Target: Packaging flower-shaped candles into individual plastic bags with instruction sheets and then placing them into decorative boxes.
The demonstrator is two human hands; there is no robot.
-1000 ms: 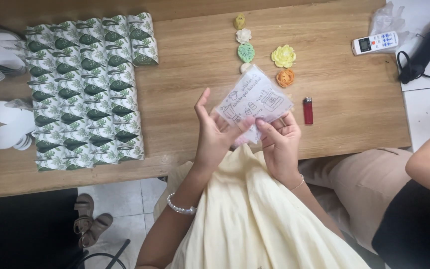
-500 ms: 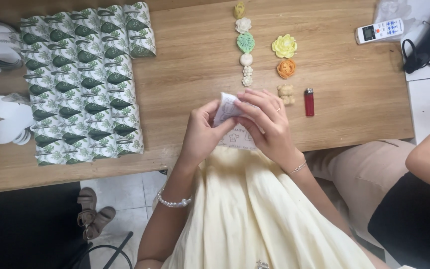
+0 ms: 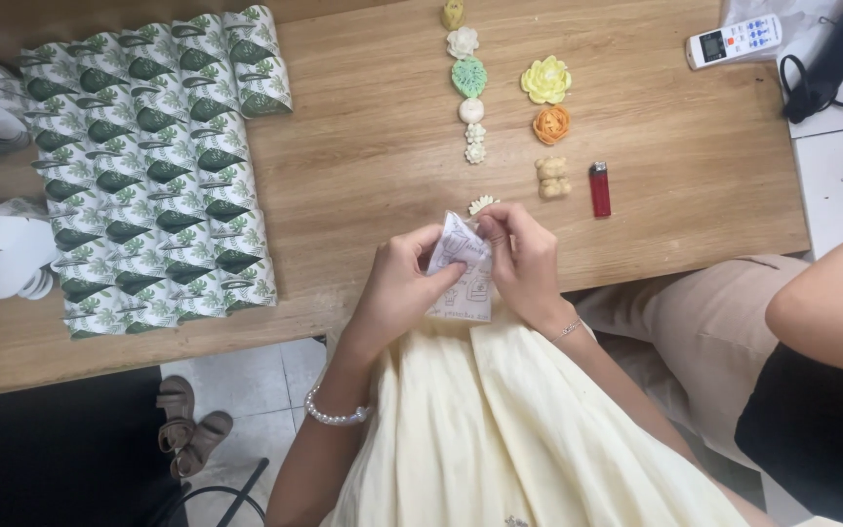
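Note:
Both my hands hold a small clear printed plastic bag [image 3: 462, 278] at the near edge of the wooden table [image 3: 363, 156]. My left hand [image 3: 404, 283] grips its left side and my right hand [image 3: 522, 256] pinches its top right corner. A small cream flower-shaped piece [image 3: 482, 203] lies just beyond my right fingers. Farther back runs a column of small moulded pieces: a white flower [image 3: 461, 41], a green leaf [image 3: 468, 77], a white ball [image 3: 471, 110].
Rows of green leaf-print folded boxes [image 3: 153, 176] cover the table's left. A yellow flower [image 3: 545, 79], an orange rose [image 3: 551, 124], a beige bear figure [image 3: 551, 178] and a red lighter [image 3: 598, 188] lie right. A white remote [image 3: 734, 40] sits far right. Another person's arm [image 3: 831, 293] is at right.
The bag was held flat and spread above the table; my hands have since pulled it back to the table's near edge and folded it smaller, the right hand closing on its top.

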